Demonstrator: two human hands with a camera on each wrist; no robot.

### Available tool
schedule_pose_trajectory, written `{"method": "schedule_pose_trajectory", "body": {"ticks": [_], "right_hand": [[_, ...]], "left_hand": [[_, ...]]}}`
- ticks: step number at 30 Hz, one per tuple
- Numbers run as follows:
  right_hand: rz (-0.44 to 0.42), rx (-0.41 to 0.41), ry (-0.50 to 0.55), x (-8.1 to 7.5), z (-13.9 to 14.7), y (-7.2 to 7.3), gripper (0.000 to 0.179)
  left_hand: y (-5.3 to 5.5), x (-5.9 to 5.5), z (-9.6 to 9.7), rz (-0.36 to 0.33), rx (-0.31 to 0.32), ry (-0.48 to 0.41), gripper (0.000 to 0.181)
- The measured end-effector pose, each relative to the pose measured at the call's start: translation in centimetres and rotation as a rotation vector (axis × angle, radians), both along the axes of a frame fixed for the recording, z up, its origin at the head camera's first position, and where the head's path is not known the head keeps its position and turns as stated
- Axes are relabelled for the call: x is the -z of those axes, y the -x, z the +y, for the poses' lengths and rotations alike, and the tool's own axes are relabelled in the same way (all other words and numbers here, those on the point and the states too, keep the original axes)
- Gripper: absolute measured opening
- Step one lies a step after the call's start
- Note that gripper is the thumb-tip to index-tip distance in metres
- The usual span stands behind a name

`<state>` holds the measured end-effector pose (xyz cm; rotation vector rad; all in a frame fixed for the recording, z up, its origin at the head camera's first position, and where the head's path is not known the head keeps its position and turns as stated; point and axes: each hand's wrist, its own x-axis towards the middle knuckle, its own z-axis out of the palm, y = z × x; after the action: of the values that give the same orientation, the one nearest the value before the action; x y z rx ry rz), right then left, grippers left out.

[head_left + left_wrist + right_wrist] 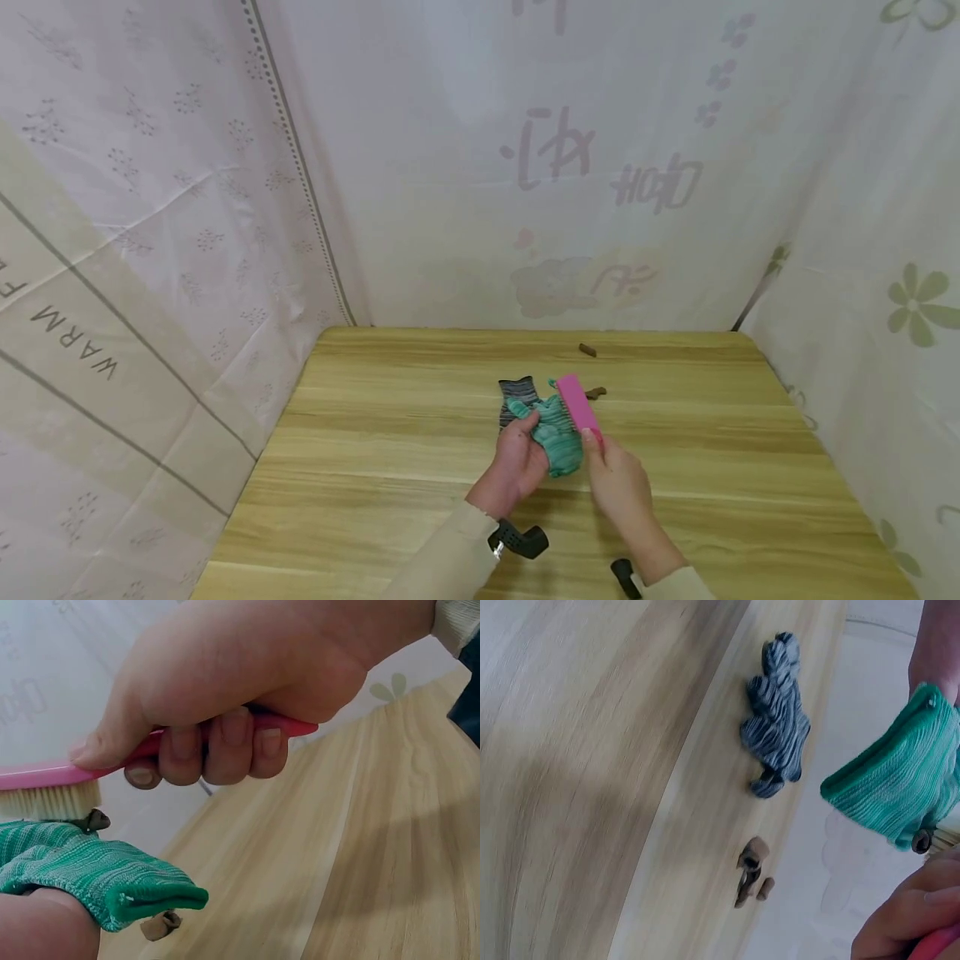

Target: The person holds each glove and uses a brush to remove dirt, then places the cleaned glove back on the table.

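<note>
My left hand (pixel 517 458) holds a green striped knit glove (pixel 558 442), its thumb lying over the cloth. With my right hand (pixel 621 483) I grip a scrub brush (pixel 576 402) with a pink back and pale bristles. In the left wrist view the fingers wrap the handle and the bristles (pixel 49 804) sit right at the glove's top side. A small dark brown scrap (pixel 94 820) shows on the glove beside the bristles, also visible in the right wrist view. The glove's cuff (pixel 877 761) faces away from the brush.
A grey and black striped glove (pixel 778 712) lies on the wooden table (pixel 375 450), partly hidden behind the left hand in the head view. Brown curled scraps (pixel 596 392) and a small brown piece (pixel 587 350) lie farther back. Printed curtains (pixel 450 167) enclose the table's back and sides.
</note>
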<state>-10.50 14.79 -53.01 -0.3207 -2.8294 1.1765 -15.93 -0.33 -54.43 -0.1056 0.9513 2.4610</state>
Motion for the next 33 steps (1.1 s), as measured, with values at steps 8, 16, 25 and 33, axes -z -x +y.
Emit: {"method": "schedule_pose_trajectory", "body": {"ticks": [8,16,25,33], "right_hand": [[-0.012,0.050,-0.036,0.2,1.4,0.3,0.060],[-0.033,0.075,-0.045,0.6,2.2,0.5,0.061],[-0.056,0.099,-0.048,1.0,3.1,0.8,0.062],[-0.052,0.109,-0.033,0.6,3.3,0.7,0.062]], "left_hand": [[-0.1,0.0,0.3,0.014,0.011,-0.001,0.035],[0.0,-0.1,0.8,0.036,0.059,0.002,0.026],[0.1,0.1,0.9,0.042,0.077,0.000,0.028],[0.4,0.2,0.8,0.063,0.068,0.001,0.020]]}}
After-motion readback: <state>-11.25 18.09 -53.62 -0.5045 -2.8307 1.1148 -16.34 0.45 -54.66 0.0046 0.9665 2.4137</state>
